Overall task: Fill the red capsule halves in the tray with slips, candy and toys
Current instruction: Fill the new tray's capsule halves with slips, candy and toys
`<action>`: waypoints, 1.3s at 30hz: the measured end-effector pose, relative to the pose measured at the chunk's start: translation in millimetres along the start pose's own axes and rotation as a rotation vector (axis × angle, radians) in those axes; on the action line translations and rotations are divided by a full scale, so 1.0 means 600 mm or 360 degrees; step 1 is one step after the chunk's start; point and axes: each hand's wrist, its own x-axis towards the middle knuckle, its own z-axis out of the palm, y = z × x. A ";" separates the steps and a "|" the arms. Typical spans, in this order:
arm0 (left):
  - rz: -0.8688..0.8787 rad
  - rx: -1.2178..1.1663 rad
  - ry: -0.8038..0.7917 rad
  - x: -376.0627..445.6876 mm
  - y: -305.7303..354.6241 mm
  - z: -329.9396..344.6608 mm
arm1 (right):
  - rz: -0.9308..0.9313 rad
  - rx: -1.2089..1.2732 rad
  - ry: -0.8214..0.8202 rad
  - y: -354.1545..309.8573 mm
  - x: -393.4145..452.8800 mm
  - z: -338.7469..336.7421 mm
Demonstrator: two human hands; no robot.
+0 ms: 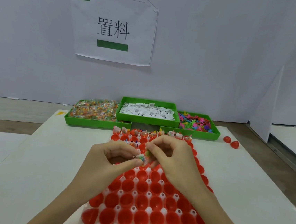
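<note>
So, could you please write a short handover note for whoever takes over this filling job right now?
Left hand: pinches a small clear candy packet with a white paper slip above the tray.
Right hand: pinches a small green plastic toy beside it.
Supplies: three green plastic bins at the back hold candy packets, paper slips and coloured toys.
Done: the far row of red plastic capsule halves and a few in the second row look filled.
Left: the near rows of the white tray are empty. Two loose red halves lie to the right.
</note>
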 end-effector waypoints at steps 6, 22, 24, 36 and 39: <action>0.0150 0.0067 -0.0077 -0.007 -0.002 0.006 | -0.0310 -0.0406 -0.0062 -0.003 -0.005 -0.005; 0.0245 0.0159 0.0053 -0.002 -0.009 -0.003 | -0.0074 0.0116 -0.0353 0.001 -0.019 -0.026; 0.0333 0.0233 0.0045 -0.001 -0.011 -0.005 | -0.0046 0.0142 -0.0420 -0.002 -0.020 -0.028; 0.0515 0.0227 -0.0005 -0.001 -0.020 -0.003 | 0.0290 0.0423 -0.0675 0.004 -0.012 -0.041; 0.0490 0.0208 -0.0015 -0.002 -0.021 -0.003 | 0.0338 0.0471 -0.0707 0.008 -0.007 -0.042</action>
